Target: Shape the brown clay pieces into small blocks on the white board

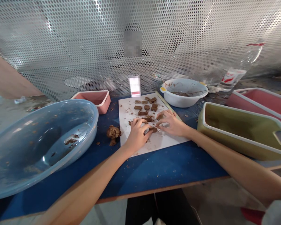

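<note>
Both hands rest on a white cutting board (159,142) on a blue table (154,172). My left hand (138,132) and my right hand (170,122) meet over a small brown clay piece (153,129), fingers curled and pinching it from both sides. Several shaped brown pieces (146,107) lie in rows on the far part of the board. A loose brown lump (113,132) sits on the table just left of the board.
A large blue basin (44,140) stands at the left, a small pink tray (96,99) behind it. A white bowl (184,91), an olive tray (243,129), a pink tray (262,101) and a plastic bottle (239,67) are at the right. Perforated metal screen (84,40) behind.
</note>
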Available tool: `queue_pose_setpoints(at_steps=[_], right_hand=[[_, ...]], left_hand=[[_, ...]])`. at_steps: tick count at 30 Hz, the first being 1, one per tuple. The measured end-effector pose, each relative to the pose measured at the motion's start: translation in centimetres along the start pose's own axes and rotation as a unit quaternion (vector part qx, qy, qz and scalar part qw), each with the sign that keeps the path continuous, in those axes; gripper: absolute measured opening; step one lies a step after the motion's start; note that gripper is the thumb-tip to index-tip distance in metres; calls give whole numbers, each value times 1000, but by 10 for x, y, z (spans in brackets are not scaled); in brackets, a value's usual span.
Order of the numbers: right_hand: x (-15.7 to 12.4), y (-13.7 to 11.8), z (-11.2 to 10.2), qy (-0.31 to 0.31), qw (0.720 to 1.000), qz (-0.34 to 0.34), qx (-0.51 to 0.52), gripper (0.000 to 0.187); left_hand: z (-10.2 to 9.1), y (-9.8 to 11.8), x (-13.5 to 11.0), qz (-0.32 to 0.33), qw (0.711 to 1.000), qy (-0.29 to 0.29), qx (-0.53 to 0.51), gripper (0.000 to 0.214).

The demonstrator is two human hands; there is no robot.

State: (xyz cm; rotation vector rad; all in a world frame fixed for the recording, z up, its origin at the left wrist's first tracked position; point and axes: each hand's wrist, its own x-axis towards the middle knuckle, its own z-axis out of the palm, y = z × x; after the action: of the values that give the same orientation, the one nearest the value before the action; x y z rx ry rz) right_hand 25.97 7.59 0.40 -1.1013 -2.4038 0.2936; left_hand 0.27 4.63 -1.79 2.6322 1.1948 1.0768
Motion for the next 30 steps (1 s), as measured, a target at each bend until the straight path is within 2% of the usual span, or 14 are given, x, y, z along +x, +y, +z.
queue_pose_setpoints(at_steps=[5,9,13,19,25,30], right_hand=[[1,-5,6,8,1000,-7,-16,17],[0,-8,6,9,1000,-11,-27,16],[-1,-9,1,-4,999,-11,-41,16],[-1,-13,3,3,999,-13,-52,20],[-1,-15,8,6,999,-5,-43,17],[-1,-18,6,11,999,4,-31,21]], left_hand=[[1,-2,-1,-3,1000,7,-7,15],[0,-2,-1,9,1000,6,-4,5],[-2,-1,-1,4,1000,0,-1,4],[1,-2,-1,-11,1000,3,-7,18],[1,-2,-1,1,1000,9,-3,7],[0,-1,-1,9,1000,14,-4,5]])
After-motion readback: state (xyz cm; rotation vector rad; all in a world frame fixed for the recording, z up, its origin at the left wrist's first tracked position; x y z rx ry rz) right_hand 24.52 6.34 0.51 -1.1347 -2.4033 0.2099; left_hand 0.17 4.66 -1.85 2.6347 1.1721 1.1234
